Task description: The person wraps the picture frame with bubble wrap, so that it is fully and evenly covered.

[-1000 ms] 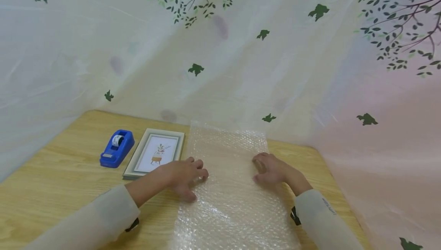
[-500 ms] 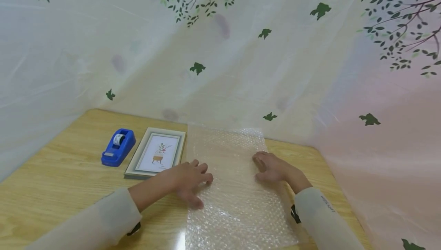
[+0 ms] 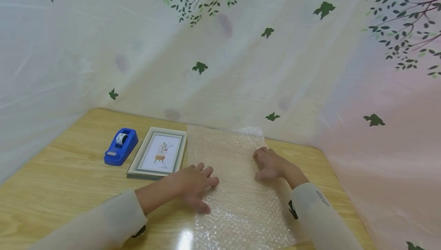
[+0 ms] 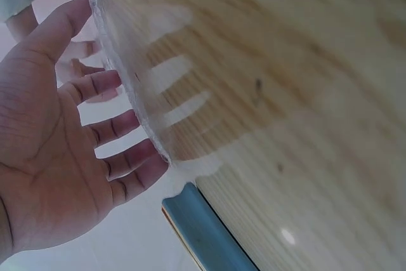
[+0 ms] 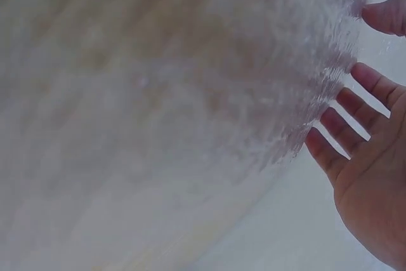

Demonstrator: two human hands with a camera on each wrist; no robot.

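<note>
A sheet of clear bubble wrap (image 3: 234, 200) lies lengthwise on the table between both hands. My left hand (image 3: 197, 185) has its fingers spread, with the fingertips on the sheet's left edge. In the left wrist view, those fingertips (image 4: 155, 163) meet the edge of the wrap (image 4: 130, 87). My right hand (image 3: 270, 164) rests along the right edge, fingers lightly bent. The right wrist view shows its spread fingertips (image 5: 317, 141) against the wrap (image 5: 273, 106). Just left of the sheet, a picture frame (image 3: 134, 173) with a potted-plant print lies face up behind my left wrist.
A blue tape dispenser (image 3: 121, 152) stands left of the frame on the wooden table (image 3: 69, 188). Behind the table's far edge hangs a pale curtain (image 3: 155, 77) printed with leaves and branches. It also closes off the right side.
My left hand has slid slightly right and toward me. The near left part of the bubble wrap has shifted right, baring more table. My right hand stays nearly in place.
</note>
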